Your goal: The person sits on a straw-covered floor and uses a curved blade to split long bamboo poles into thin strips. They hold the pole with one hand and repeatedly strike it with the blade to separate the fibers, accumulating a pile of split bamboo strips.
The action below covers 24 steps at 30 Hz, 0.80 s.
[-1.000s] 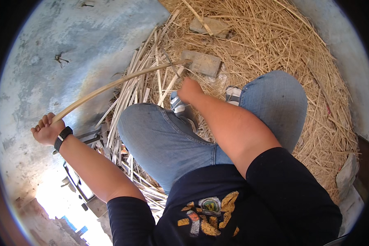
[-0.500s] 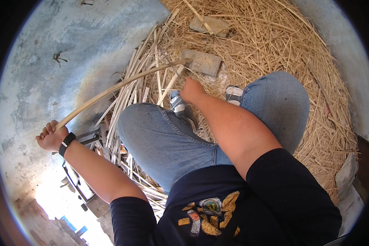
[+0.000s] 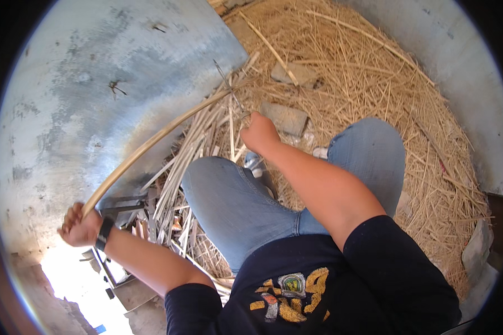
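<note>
Both hands grip one long cane strip [image 3: 151,146]: the left hand [image 3: 79,226], at lower left of the frame, is fisted tight around its near end; the right hand [image 3: 258,133], at centre, is closed over its far end, where the strip meets a pile of split canes [image 3: 193,167]; exact finger placement there cannot be told. Strip runs in a shallow arc from lower left up toward upper centre, across a pale grey floor [image 3: 84,84].

Handling, by judgement: light, springy, stiff along its length yet flexing readily; likely to kink or splinter under a sharp bend; edges of split cane may be sharp. Best hold is near each end with a full closed grip, as shown, keeping the curve broad.

Surroundings: loose straw [image 3: 374,72] fills upper right; two flat grey blocks [image 3: 285,117] lie in it just beyond the right hand; a dark metal frame [image 3: 123,204] sits just beside the left hand. Both knees in blue jeans [image 3: 223,195] occupy centre frame; the pile and frame crowd the strip's lower run.
</note>
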Each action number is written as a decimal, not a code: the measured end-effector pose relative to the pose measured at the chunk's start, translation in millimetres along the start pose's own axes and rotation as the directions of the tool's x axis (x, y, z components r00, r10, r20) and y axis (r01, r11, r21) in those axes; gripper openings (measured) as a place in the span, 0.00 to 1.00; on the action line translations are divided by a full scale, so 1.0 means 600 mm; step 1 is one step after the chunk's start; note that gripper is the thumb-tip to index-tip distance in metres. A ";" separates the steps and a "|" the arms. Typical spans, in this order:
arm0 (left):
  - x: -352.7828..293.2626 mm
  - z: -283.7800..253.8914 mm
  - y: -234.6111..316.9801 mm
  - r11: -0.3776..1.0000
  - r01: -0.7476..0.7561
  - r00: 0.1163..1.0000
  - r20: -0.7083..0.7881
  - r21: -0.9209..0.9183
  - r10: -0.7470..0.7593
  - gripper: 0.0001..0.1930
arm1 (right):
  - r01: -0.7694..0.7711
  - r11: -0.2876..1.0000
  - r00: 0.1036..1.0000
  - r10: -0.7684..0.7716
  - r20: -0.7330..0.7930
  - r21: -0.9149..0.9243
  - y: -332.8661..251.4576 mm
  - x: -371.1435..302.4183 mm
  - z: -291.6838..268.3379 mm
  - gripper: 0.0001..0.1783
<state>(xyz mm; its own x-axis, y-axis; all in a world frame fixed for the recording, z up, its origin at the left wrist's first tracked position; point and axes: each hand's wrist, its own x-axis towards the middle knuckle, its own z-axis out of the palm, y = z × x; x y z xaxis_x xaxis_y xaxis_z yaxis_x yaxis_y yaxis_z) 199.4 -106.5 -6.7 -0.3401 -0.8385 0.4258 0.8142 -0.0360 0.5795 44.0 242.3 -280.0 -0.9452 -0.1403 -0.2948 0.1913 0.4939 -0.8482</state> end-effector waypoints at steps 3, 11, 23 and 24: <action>-0.008 -0.011 0.094 0.986 -0.139 0.989 0.041 -0.087 0.143 0.26 | 0.192 0.981 0.977 -0.194 -0.094 -0.030 -0.068 -0.015 -0.064 0.21; -0.077 -0.010 0.248 0.911 -0.341 0.939 -0.131 -0.231 0.318 0.25 | 0.702 0.578 0.669 -0.736 0.105 -0.416 -0.181 -0.039 -0.229 0.14; -0.109 0.025 0.257 0.893 -0.390 0.919 -0.031 -0.224 0.393 0.25 | 0.377 0.911 0.880 -0.408 -0.242 -0.165 -0.074 0.027 -0.278 0.23; -0.114 0.038 0.246 0.893 -0.399 0.917 -0.061 -0.209 0.395 0.25 | 0.416 0.896 0.853 -0.443 -0.276 -0.153 -0.074 0.016 -0.278 0.22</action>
<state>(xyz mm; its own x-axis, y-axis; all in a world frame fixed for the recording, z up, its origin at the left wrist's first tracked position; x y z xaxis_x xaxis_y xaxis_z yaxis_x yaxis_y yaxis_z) 332.1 -42.1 65.6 0.0386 -0.8157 0.5772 0.9609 0.1888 0.2026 -17.7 362.3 -171.8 -0.9640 -0.1013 0.2458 -0.2622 0.5160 -0.8155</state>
